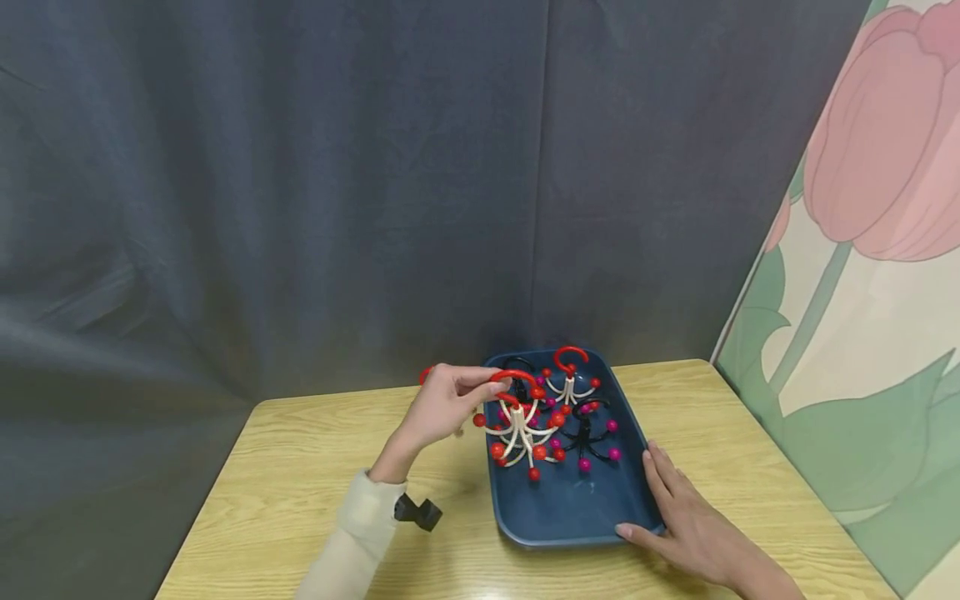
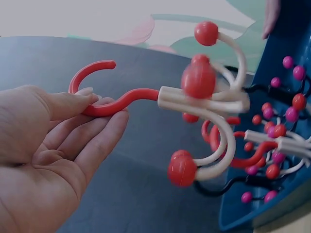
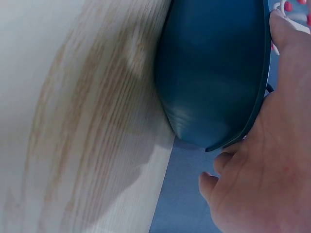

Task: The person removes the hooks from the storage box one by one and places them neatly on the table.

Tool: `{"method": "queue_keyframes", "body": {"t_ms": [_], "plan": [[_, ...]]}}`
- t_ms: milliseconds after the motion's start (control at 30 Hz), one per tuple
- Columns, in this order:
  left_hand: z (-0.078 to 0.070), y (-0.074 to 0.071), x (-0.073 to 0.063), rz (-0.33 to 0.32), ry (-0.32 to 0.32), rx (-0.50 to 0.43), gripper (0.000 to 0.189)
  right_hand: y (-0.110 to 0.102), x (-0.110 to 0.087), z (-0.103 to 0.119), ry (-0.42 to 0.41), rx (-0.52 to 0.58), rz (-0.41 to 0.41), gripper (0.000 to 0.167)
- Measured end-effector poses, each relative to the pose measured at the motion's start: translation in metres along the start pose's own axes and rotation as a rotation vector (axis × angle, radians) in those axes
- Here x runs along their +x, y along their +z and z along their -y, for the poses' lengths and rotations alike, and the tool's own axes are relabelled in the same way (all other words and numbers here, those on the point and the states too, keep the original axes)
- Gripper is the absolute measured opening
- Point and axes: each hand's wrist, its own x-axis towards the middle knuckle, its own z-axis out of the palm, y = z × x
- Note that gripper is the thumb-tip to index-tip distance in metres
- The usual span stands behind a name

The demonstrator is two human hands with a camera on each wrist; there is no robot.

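Observation:
My left hand (image 1: pixel 442 406) pinches the red hook top of a white multi-arm hook hanger (image 2: pixel 167 99) between thumb and fingers. Its white arms end in red balls and hang over the left side of a dark blue tray (image 1: pixel 558 527). Inside the tray lie a white hanger (image 1: pixel 570 389) with a red hook and a black hanger (image 1: pixel 585 435) with magenta balls, among others partly hidden by the held one. At the tray's near right corner, my right hand (image 1: pixel 693 525) rests along the rim, fingers on the long side and thumb at the front edge.
The tray stands on a light wooden table (image 1: pixel 300 467). A dark grey curtain (image 1: pixel 337 208) hangs behind the table, and a wall panel with a tulip picture (image 1: pixel 877 250) rises on the right. A small black device (image 1: pixel 418 511) sits at the left wrist.

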Motion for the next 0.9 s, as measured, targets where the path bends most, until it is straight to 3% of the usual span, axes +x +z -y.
{"method": "queue_keyframes", "body": {"t_ms": [433,700,900], "plan": [[-0.002,-0.049,-0.016,-0.146,-0.024,0.049,0.029,0.003,-0.002,-0.001,0.002,0.047,-0.011,0.116],[0.009,-0.078,-0.026,-0.205,-0.095,0.096,0.036,0.003,-0.002,-0.002,0.011,0.037,-0.005,0.117],[0.022,-0.096,-0.035,-0.237,-0.1,0.099,0.038,0.002,-0.001,-0.002,0.022,0.062,0.003,0.117]]}}
